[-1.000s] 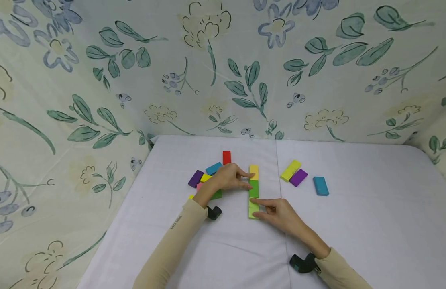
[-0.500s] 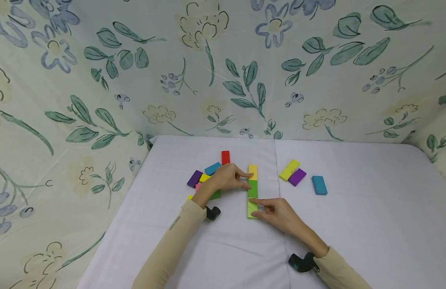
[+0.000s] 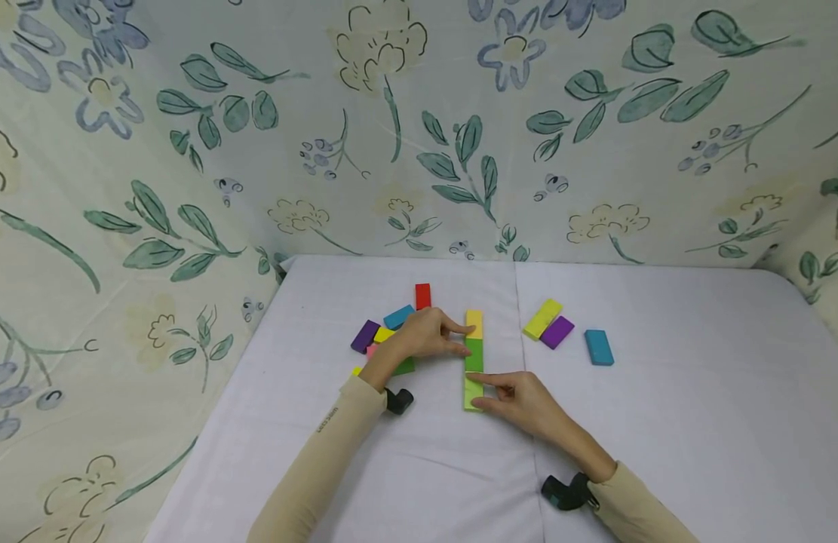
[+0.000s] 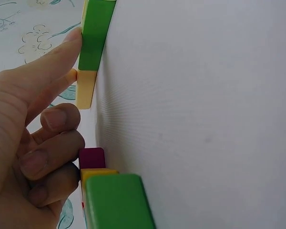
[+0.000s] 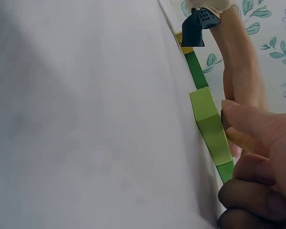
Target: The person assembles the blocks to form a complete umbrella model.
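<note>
A straight column of small rectangular blocks lies on the white cloth: orange-yellow (image 3: 477,318) at the far end, green (image 3: 477,356) in the middle, light green (image 3: 473,390) nearest me. From the left, my left hand (image 3: 428,333) rests its forefinger on the orange-yellow block and its thumb on the green one. In the left wrist view its other fingers are bent in and hold nothing. My right hand (image 3: 523,400) lays forefinger and thumb, spread apart, on the light green block. The right wrist view shows those tips against that light green block (image 5: 212,129).
Left of the column, several loose blocks sit by my left forearm, among them a red block (image 3: 423,296), a blue block (image 3: 398,317) and a purple block (image 3: 365,336). Rightward lie a yellow block (image 3: 543,318), a purple block (image 3: 557,332) and a blue block (image 3: 599,348). Floral cloth (image 3: 391,151) hangs behind.
</note>
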The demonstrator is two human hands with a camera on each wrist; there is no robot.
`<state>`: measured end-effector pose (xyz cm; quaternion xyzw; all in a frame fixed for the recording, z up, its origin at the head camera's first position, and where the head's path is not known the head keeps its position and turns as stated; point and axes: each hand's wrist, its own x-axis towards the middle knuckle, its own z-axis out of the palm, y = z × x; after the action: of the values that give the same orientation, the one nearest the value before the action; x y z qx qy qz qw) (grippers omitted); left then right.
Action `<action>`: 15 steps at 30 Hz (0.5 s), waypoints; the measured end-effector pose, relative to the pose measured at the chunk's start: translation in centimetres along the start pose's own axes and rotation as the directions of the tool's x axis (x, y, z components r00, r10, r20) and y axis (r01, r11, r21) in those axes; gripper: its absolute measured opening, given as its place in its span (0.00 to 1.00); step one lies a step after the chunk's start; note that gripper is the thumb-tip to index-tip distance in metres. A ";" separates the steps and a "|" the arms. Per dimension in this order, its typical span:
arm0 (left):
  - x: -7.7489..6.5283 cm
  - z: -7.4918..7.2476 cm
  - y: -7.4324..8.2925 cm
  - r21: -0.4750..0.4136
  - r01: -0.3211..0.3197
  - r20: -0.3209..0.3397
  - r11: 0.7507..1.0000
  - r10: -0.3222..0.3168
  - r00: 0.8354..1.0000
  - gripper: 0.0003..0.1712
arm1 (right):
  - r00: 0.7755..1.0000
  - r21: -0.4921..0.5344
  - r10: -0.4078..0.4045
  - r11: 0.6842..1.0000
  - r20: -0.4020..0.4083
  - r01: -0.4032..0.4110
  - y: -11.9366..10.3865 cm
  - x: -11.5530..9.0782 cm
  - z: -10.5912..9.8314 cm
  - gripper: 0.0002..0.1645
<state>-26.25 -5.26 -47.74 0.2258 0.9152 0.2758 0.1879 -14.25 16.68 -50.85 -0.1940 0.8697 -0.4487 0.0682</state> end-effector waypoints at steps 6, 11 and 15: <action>0.0 0.2 -0.2 0.010 -0.008 0.004 1.000 0.008 1.000 0.33 | 0.998 -0.010 0.012 1.000 -0.069 -0.013 -0.1 0.2 -1.7 0.24; 0.1 0.1 -0.3 0.007 0.005 0.013 1.000 -0.005 1.000 0.33 | 0.983 -0.111 0.021 0.993 -0.182 -0.041 0.2 0.6 -4.4 0.26; 0.1 0.1 -0.4 0.001 0.004 0.015 1.000 -0.004 1.000 0.32 | 0.965 -0.193 0.079 0.973 -0.250 -0.130 1.2 0.9 -6.9 0.29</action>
<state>-26.41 -5.45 -48.09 0.2260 0.9144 0.2735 0.1951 -17.43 22.11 -47.73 -0.0979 0.9226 -0.3715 -0.0346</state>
